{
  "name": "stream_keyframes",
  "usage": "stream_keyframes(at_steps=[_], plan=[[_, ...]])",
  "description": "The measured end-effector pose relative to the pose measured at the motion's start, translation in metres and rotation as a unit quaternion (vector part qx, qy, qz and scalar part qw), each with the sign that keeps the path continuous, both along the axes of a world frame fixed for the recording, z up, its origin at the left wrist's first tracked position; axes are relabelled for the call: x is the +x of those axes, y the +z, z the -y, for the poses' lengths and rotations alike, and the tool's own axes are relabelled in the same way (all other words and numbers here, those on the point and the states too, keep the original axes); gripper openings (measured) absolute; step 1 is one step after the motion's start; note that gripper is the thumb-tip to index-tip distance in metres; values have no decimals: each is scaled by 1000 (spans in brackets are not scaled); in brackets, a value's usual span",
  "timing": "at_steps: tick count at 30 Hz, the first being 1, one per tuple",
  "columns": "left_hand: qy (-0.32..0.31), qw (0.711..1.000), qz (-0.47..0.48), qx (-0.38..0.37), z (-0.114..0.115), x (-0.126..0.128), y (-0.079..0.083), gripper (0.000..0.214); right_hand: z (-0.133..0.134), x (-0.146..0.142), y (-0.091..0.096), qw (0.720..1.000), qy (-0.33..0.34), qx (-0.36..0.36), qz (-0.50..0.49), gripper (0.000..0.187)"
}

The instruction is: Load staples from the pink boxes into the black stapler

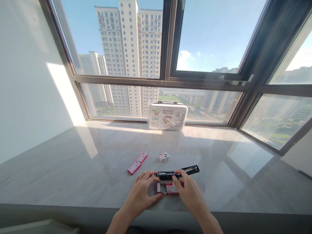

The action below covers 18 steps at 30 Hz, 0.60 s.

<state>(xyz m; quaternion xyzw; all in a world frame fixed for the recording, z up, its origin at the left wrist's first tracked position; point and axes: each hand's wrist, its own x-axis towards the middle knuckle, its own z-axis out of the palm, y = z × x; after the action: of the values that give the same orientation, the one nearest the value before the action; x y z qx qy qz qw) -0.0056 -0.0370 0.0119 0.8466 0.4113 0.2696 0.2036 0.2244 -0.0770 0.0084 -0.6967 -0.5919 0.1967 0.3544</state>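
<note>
2 bare hands work over 1 black stapler on a pale marble window ledge (80, 182), the tool lying hinged open just beyond the fingers. The right hand (188, 188) grasps the middle of the stapler (165, 175) between its fingertips; the left hand (143, 189), thumb spread wide from the fingers, touches the stapler's left end, though whether it grips there cannot be told. The stapler's opened arm (194, 169), with a metal strip inside, slants out past the right hand's fingers. Of 4 small boxes on the ledge, 1 staple box (172, 187) lies between the 2 hands, on the near side of the stapler, its tray (159, 188) slid partway out toward the left hand; the box's right end is hidden by the right hand, and the left thumb is at its near left corner. Beyond the left hand, a bit to its left, 2 flat red-and-white boxes, a nearer box (134, 167) and a farther box (142, 157), lie end to end; what they hold is out of sight. 1 white carton (163, 157) with red markings sits past the stapler, ahead of the gap between the hands. Well beyond both hands, 1 white case (168, 116) with cartoon prints, shut and wrapped in clear plastic, stands upright before the window.
</note>
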Motion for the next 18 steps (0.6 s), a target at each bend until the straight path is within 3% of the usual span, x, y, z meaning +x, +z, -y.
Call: stream_keyframes(at_steps=[5,10,13,18], plan=[[10,1000,-20,5,-2,3,-3,31,-15,-33,3,994,67,1,-83,37],[16,1000,-23,1,-5,3,-6,34,-31,-48,-11,980,47,-10,-193,37],[18,1000,-17,3,-6,3,-7,36,-36,-54,-7,984,60,20,-166,30],[27,1000,1,5,-6,1,-10,33,-28,-53,17,993,84,64,-53,19]])
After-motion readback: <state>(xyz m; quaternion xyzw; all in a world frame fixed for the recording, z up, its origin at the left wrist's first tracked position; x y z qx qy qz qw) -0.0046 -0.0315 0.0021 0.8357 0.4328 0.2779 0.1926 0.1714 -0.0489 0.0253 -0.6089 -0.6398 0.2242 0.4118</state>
